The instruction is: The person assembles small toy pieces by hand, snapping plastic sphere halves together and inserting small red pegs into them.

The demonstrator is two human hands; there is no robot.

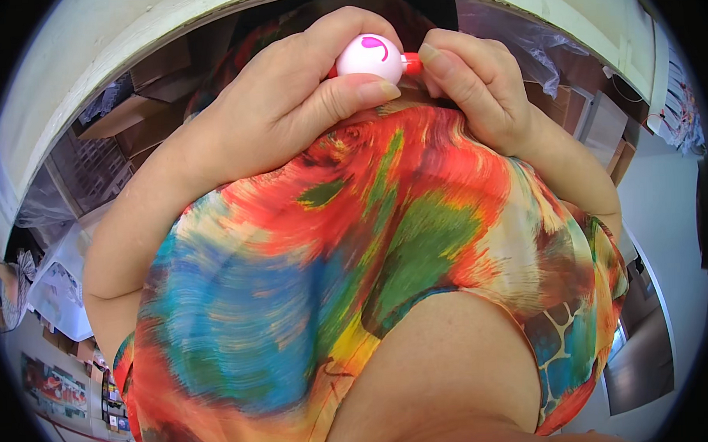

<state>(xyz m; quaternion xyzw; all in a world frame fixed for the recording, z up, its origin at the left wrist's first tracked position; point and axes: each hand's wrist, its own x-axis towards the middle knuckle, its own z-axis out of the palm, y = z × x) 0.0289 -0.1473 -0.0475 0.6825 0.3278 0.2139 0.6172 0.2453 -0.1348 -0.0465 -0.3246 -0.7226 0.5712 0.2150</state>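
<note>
My left hand (310, 82) wraps round a small white ball-shaped piece (364, 61) that bears a pink curved mark. A bit of red shows at its left side, between my fingers. From the ball's right side a short red piece with a pale band (411, 62) sticks out. My right hand (474, 80) pinches this red end between thumb and fingers, so both hands are closed on one object. They hold it in front of my chest, just above the multicoloured top (316, 246). What lies inside my left palm is hidden.
A pale table edge (230, 23) curves across the far side, beyond my hands. Cardboard boxes (151, 92) and clear plastic wrap (523, 47) sit below it. A white plastic bin (60, 297) stands at the left. Wires (682, 116) hang at the far right.
</note>
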